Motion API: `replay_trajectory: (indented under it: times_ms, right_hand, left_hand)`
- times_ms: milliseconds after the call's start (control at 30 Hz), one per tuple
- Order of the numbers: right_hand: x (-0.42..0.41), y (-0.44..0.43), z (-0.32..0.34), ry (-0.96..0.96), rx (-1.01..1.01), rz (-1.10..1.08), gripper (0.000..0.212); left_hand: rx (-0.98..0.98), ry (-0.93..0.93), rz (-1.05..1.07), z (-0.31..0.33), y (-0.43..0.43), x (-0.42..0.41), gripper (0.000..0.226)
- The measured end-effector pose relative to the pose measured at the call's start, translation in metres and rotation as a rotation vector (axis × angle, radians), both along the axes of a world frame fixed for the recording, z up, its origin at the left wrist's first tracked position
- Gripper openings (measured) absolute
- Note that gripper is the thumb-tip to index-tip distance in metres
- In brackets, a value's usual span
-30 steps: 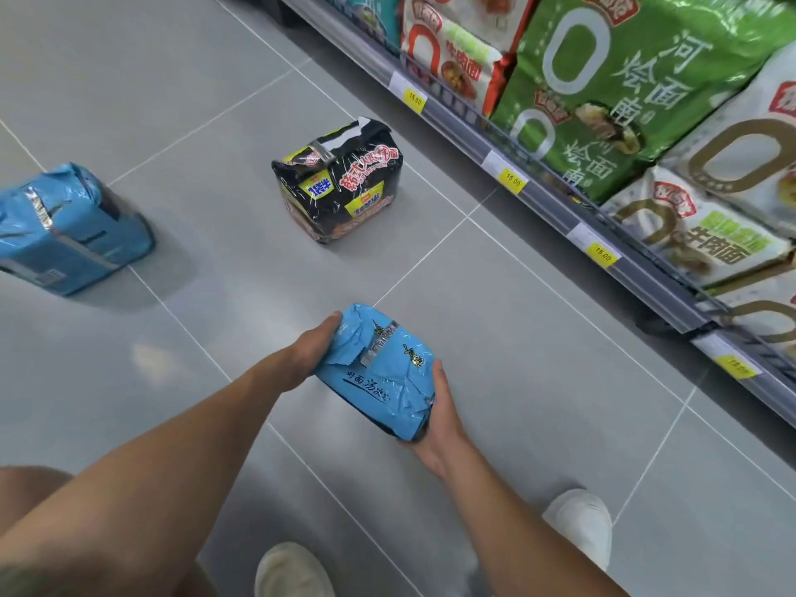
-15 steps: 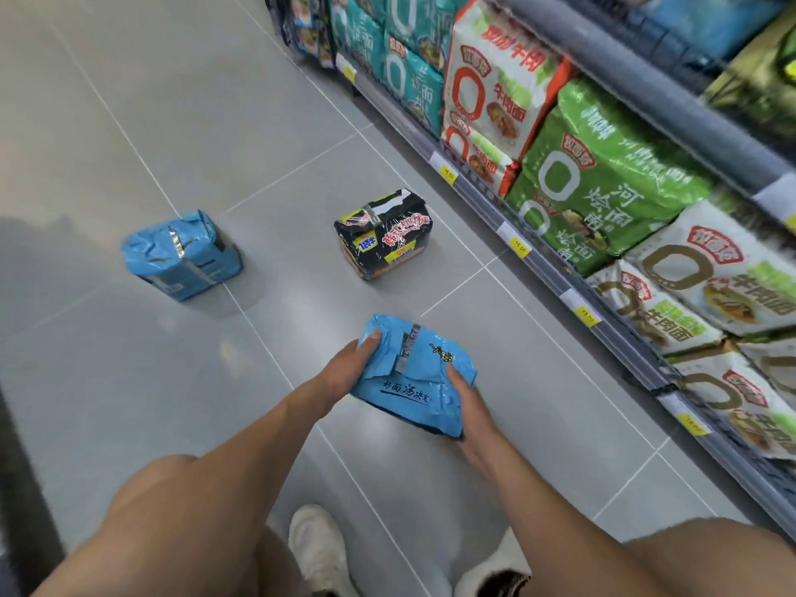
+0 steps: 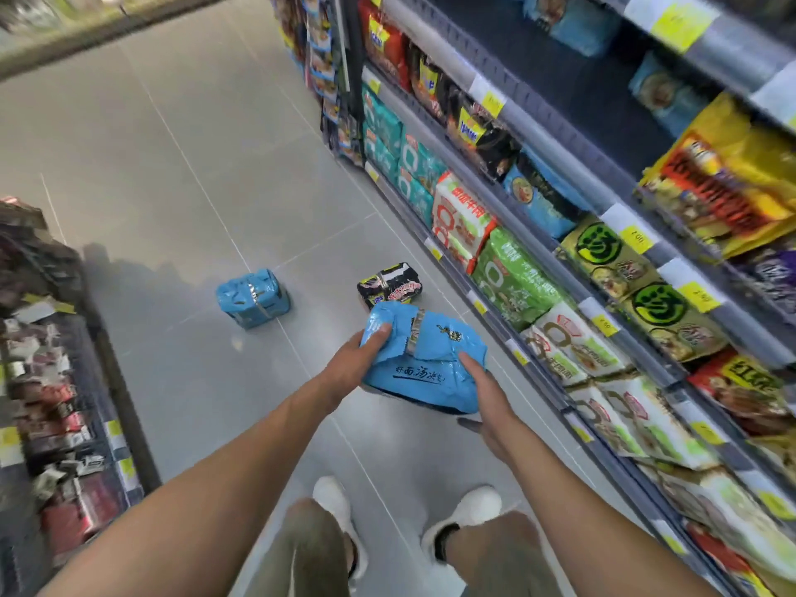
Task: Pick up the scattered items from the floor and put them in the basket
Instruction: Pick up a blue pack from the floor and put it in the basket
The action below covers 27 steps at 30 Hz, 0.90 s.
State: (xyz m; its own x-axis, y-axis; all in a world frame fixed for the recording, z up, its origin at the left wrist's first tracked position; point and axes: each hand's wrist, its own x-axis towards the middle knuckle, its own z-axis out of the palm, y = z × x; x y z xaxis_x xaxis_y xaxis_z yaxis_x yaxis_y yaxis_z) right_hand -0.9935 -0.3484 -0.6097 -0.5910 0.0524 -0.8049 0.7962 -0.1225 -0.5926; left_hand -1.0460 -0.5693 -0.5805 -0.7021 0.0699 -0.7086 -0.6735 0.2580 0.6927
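Above floor: blue noodle pack (image 3: 426, 359) tilted, long axis left-right; left hand (image 3: 357, 359), right hand (image 3: 484, 392) grip opposite ends.

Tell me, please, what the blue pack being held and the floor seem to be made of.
The held blue pack looks like thin, glossy plastic film: it crinkles, catches highlights and has a silvery seam strip. The floor is probably semi-gloss grey ceramic or stone tile: straight grout lines and soft reflections show.
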Motion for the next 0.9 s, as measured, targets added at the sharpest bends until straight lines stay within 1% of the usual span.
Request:
replay_trajectory:
  times_ms: [67, 167, 200, 300, 367, 433, 500, 533, 567, 633, 667, 700, 767, 800, 900]
  right_hand:
    - [0.007, 0.009, 0.046, -0.002, 0.018, -0.005, 0.046]
    - [0.013, 0.024, 0.118, 0.057, 0.026, -0.003, 0.044]
    - [0.015, 0.028, 0.139, 0.089, 0.033, -0.014, 0.043]
    - [0.024, 0.033, 0.185, 0.160, 0.051, -0.067, 0.036]
    - [0.033, 0.034, 0.210, 0.215, 0.057, -0.146, 0.040]
    - [0.042, 0.034, 0.224, 0.258, 0.063, -0.223, 0.052]
    - [0.058, 0.035, 0.238, 0.305, 0.067, -0.298, 0.059]
    - [0.064, 0.036, 0.245, 0.321, 0.065, -0.324, 0.059]
    - [0.074, 0.036, 0.251, 0.340, 0.074, -0.362, 0.053]
    - [0.095, 0.039, 0.261, 0.375, 0.105, -0.430, 0.026]
    - [0.107, 0.041, 0.265, 0.390, 0.124, -0.471, 0.019]
    - [0.120, 0.044, 0.268, 0.394, 0.140, -0.502, 0.020]
    - [0.146, 0.049, 0.275, 0.374, 0.168, -0.580, 0.035]
    - [0.162, 0.053, 0.277, 0.374, 0.174, -0.626, 0.037]
    - [0.216, 0.065, 0.285, 0.387, 0.210, -0.733, 0.030]
  left_hand:
    - [0.013, 0.020, 0.024, 0.046, 0.006, 0.007, 0.033]
    - [0.018, 0.077, 0.004, 0.113, 0.014, 0.010, 0.021]
    - [0.017, 0.100, -0.007, 0.129, 0.015, 0.010, 0.018]
    - [0.053, 0.171, -0.047, 0.164, 0.024, 0.012, 0.026]
    - [0.072, 0.228, -0.082, 0.178, 0.030, 0.011, 0.016]
    - [0.097, 0.233, -0.114, 0.193, 0.034, 0.009, 0.013]
    - [0.142, 0.230, -0.192, 0.207, 0.038, 0.008, 0.023]
    - [0.156, 0.233, -0.216, 0.212, 0.042, 0.008, 0.028]
    - [0.180, 0.236, -0.245, 0.217, 0.048, 0.009, 0.026]
    - [0.214, 0.258, -0.324, 0.225, 0.060, 0.017, 0.016]
    - [0.224, 0.259, -0.373, 0.231, 0.068, 0.022, 0.014]
    - [0.222, 0.262, -0.430, 0.235, 0.076, 0.027, 0.015]
    - [0.224, 0.261, -0.515, 0.241, 0.092, 0.039, 0.019]
    - [0.235, 0.251, -0.539, 0.244, 0.101, 0.048, 0.024]
    - [0.261, 0.233, -0.659, 0.252, 0.134, 0.079, 0.041]
